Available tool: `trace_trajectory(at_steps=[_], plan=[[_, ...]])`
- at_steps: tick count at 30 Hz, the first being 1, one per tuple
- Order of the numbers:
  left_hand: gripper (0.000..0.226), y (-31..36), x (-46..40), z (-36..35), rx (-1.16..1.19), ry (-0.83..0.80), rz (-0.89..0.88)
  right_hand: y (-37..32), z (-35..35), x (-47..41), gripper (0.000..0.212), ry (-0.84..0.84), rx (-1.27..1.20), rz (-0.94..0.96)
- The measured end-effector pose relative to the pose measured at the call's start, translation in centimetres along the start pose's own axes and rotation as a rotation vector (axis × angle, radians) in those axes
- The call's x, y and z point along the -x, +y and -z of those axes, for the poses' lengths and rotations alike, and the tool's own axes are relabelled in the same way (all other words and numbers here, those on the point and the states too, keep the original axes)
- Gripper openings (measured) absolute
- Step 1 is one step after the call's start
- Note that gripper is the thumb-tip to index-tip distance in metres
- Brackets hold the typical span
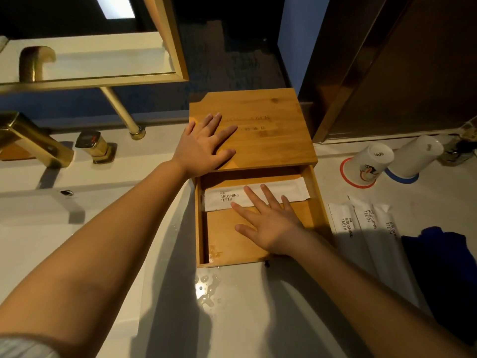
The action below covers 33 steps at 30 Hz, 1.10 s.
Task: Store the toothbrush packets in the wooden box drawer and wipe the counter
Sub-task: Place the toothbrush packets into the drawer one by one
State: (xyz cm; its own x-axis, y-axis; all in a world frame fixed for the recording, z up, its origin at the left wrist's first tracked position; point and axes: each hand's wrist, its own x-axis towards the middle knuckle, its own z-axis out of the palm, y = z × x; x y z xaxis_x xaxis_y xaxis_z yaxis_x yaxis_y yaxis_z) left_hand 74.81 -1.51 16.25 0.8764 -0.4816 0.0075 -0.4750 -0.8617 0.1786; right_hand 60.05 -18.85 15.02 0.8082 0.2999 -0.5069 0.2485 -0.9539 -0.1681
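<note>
White counter (pixel 258 319) carries wooden box (pixel 271 120), packets (pixel 366 223), cups (pixel 371 164)

Four packets (pixel 255 196) – two cups (pixel 371 164)

Both my arms reach forward, bare forearms, a pale sleeve edge at the left elbow. My left hand (pixel 204 148) lies flat, palm down, fingers spread, further out. My right hand (pixel 268 223) is flat too, palm down, fingers splayed and pointing away, nearer me. Neither grips anything.

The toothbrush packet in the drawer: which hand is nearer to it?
Right. The right hand rests its fingertips on the packet; the left hand lies flat on the box lid behind it.
</note>
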Motion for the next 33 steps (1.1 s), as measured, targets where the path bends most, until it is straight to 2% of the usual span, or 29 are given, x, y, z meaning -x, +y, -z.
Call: trace_trajectory(at_steps=[5, 12, 18, 21, 23, 24, 25, 27, 30, 33], plan=[[0.065, 0.0, 0.0, 0.2, 0.007, -0.007, -0.003, 0.9, 0.6, -2.0, 0.057, 0.104, -0.066, -0.025], [0.065, 0.0, 0.1, 0.1, 0.003, -0.004, -0.006, 1.5, 0.0, -2.7, 0.056, 0.179, -0.041, -0.012], [0.065, 0.1, 0.0, 0.1, 0.002, 0.003, -0.008, 0.9, 0.8, 1.2, 0.052, 0.274, -0.159, 0.017], [0.064, 0.0, 0.1, 0.1, -0.006, 0.008, -0.011, 2.6, 0.0, 5.2, 0.039, 0.602, -0.270, 0.021], [0.063, 0.1, 0.1, 0.1, -0.008, 0.009, -0.012, 4.9, -1.0, 7.5, 0.027, 0.817, -0.343, -0.130], [0.063, 0.1, 0.1, 0.1, -0.013, 0.009, -0.012, 6.2, -1.5, 8.4, 0.023, 0.872, -0.386, -0.229], [0.063, 0.1, 0.1, 0.1, -0.021, 0.009, -0.011, 7.4, -2.0, 9.2, 0.020, 0.887, -0.410, -0.319], [0.063, 0.1, 0.0, 0.1, -0.028, 0.005, -0.009, 9.5, -3.5, 10.3, 0.021, 0.792, -0.346, -0.440], [0.064, -0.1, 0.0, 0.0, -0.029, 0.003, -0.012, 10.0, -5.3, 10.9, 0.029, 0.589, -0.231, -0.517], [0.064, -0.1, 0.0, 0.0, -0.033, -0.003, -0.012, 8.7, -5.9, 10.9, 0.032, 0.494, -0.191, -0.612]])
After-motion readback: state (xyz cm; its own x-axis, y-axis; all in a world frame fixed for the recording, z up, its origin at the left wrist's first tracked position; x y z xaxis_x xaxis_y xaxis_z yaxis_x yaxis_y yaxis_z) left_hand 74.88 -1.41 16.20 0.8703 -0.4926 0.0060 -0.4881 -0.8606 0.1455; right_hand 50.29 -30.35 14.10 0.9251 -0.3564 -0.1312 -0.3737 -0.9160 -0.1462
